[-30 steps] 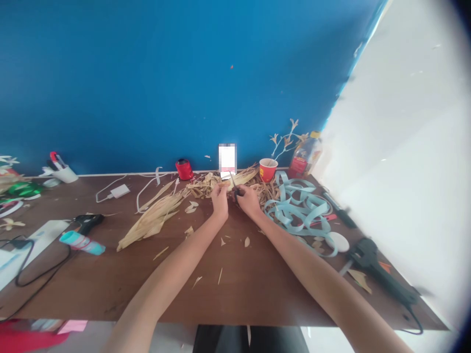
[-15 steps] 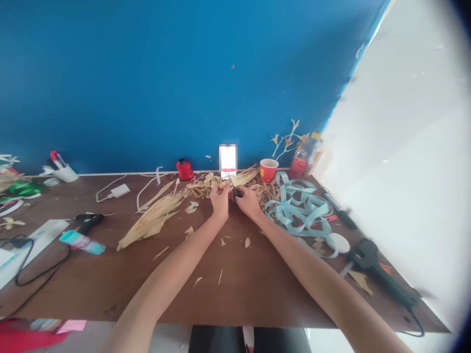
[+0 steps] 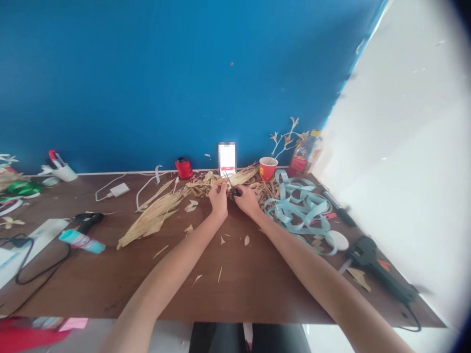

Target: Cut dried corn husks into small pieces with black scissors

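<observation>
My right hand [image 3: 246, 200] is closed around the dark handles of a pair of scissors [image 3: 228, 179], whose thin blades point up and to the left. Close beside it, my left hand [image 3: 218, 199] pinches a small piece of pale dried husk [image 3: 221, 182] near the blades. Fingers hide most of that piece. A heap of dry husk strips [image 3: 201, 185] lies behind both hands. To the left rests a long bundle of dried husks [image 3: 152, 219]. Small petal-shaped cuttings [image 3: 191, 206] are scattered on the brown table [image 3: 235, 299].
A lit phone [image 3: 227, 158] stands against the blue wall. Right of my hands are a red paper cup [image 3: 268, 169], tangled light-blue ribbon [image 3: 294, 215], a bottle [image 3: 304, 156] and a glue gun [image 3: 379, 269]. A red roll [image 3: 184, 168], charger [image 3: 118, 190] and blue tube [image 3: 82, 241] lie left.
Both hands stay almost in place, with the scissors still against the husk piece. The whole view has shifted very slightly.
</observation>
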Tool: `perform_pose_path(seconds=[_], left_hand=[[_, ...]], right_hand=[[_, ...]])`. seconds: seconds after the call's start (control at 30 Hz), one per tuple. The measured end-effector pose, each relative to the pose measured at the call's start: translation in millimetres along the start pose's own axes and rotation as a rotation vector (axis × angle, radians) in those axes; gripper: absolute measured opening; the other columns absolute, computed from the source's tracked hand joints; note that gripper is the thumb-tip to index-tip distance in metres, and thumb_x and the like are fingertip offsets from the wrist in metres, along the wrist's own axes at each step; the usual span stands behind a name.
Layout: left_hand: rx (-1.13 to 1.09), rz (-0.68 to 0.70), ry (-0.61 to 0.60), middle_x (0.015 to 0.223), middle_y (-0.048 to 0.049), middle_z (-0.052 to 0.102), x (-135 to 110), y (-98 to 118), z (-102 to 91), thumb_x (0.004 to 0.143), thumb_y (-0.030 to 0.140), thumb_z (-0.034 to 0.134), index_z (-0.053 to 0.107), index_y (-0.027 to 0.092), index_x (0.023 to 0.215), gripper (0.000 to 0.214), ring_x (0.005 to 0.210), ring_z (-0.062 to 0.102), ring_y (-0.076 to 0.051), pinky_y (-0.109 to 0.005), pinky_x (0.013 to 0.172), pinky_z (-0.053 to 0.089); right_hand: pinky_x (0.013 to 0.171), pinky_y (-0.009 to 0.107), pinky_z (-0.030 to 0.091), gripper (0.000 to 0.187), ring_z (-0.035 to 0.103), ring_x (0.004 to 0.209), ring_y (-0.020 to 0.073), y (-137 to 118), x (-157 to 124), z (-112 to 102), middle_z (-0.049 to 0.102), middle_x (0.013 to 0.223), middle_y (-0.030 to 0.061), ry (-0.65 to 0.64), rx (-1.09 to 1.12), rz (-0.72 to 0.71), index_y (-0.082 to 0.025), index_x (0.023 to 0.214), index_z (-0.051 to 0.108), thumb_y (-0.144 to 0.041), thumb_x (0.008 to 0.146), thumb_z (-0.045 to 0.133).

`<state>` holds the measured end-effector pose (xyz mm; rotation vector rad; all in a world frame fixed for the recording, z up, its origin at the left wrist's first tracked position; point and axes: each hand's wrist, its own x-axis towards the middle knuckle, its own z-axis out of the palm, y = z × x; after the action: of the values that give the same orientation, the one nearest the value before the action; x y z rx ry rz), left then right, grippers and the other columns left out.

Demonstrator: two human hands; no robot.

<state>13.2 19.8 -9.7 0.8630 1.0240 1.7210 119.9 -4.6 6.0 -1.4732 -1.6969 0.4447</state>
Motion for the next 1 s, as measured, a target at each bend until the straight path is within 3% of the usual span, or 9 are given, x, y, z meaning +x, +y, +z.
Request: perform_pose_path(seconds=[0.3, 0.57, 1.0], left_hand=[[-0.053, -0.04, 0.003, 0.062, 0.0006, 0.057, 0, 5, 1.9, 0.069, 0.04, 0.074, 0.065, 0.013, 0.074, 0.029, 0.053, 0.047, -0.006, -0.02, 0.05, 0.037], [-0.057, -0.062, -0.09, 0.061, 0.002, 0.056, -5, 9, 2.8, 0.066, 0.038, 0.076, 0.065, 0.014, 0.076, 0.029, 0.052, 0.047, -0.006, -0.02, 0.049, 0.037], [-0.071, -0.062, -0.039, 0.06, 0.0038, 0.054, -1, 6, 2.6, 0.067, 0.035, 0.076, 0.066, 0.014, 0.083, 0.029, 0.051, 0.046, -0.005, -0.019, 0.05, 0.035]], right_hand=[[0.065, 0.024, 0.039, 0.019, 0.059, 0.071, 0.016, -2, -1, -1, 0.068, 0.076, 0.0007, -0.007, 0.01, 0.011, -0.022, 0.086, 0.071, -0.027, 0.071, 0.061], [0.061, 0.023, 0.037, 0.016, 0.054, 0.065, 0.0141, 0, -1, -1, 0.065, 0.07, -0.0011, 0.016, 0.081, 0.001, -0.02, 0.082, 0.069, -0.028, 0.071, 0.059], [0.062, 0.023, 0.038, 0.017, 0.056, 0.067, 0.0148, 1, 0, -1, 0.066, 0.072, -0.0007, 0.002, 0.053, -0.02, -0.021, 0.083, 0.07, -0.026, 0.07, 0.059]])
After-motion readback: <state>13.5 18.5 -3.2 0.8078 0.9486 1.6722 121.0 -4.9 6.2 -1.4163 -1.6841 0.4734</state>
